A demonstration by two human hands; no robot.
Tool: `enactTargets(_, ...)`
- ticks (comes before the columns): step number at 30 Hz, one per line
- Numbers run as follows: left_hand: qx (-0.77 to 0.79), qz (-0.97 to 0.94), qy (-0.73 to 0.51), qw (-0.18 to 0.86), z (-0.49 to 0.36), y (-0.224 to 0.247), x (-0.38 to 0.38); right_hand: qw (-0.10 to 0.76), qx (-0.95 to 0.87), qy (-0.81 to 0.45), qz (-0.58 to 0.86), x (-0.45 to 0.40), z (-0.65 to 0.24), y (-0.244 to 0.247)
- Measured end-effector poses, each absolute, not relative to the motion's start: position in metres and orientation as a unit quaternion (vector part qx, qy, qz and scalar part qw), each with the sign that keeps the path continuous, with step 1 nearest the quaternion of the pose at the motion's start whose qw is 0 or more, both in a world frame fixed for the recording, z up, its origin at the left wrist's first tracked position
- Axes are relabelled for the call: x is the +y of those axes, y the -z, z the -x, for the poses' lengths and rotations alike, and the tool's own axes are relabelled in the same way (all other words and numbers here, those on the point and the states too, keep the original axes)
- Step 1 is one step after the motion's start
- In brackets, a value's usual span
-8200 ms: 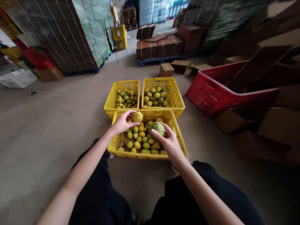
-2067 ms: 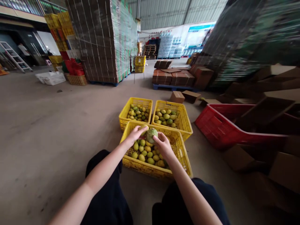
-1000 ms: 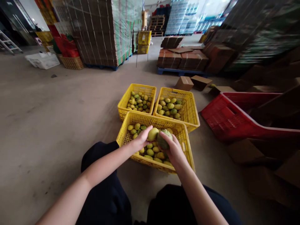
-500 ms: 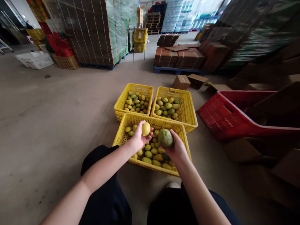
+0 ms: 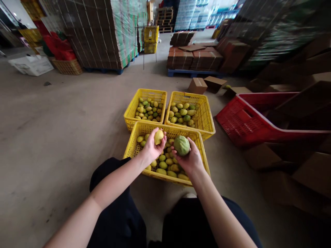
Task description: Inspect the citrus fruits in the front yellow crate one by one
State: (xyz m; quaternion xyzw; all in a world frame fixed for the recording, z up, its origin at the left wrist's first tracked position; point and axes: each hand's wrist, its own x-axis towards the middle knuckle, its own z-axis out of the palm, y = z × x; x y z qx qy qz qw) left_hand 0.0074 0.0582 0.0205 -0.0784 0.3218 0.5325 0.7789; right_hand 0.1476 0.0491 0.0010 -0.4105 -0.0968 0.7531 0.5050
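My left hand [image 5: 153,147] is closed round a small yellow fruit [image 5: 158,137]. In my right hand [image 5: 193,159] rests a larger, bumpy green fruit [image 5: 181,145], with the fingers curled round it. Both hands are above the near yellow crate [image 5: 129,147], which holds many yellow and green fruits [image 5: 161,164]. Behind it stand two more yellow crates, the left one [image 5: 127,115] and the right one [image 5: 207,119], each partly filled with similar fruits. My forearms and hands cover part of the near crate's contents.
On the right, a red crate [image 5: 232,120] stands beside open cardboard boxes [image 5: 262,156]. Farther back are small boxes [image 5: 197,86], flattened cartons [image 5: 207,58] on a blue pallet, and a tall wrapped stack [image 5: 90,38]. A wicker basket [image 5: 67,67] sits at the back left.
Both fruits have been turned slightly in my hands, and my right palm now faces up more under the green fruit. The crates appear slightly higher and farther left in view.
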Motion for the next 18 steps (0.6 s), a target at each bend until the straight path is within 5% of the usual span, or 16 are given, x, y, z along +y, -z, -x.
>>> enactTargets(18, 0.333, 0.075, -0.563, 0.753, -0.004, -0.011, 0.058, 0.477, -0.048, -0.743, 0.468, 0.051, -0.136, -0.001)
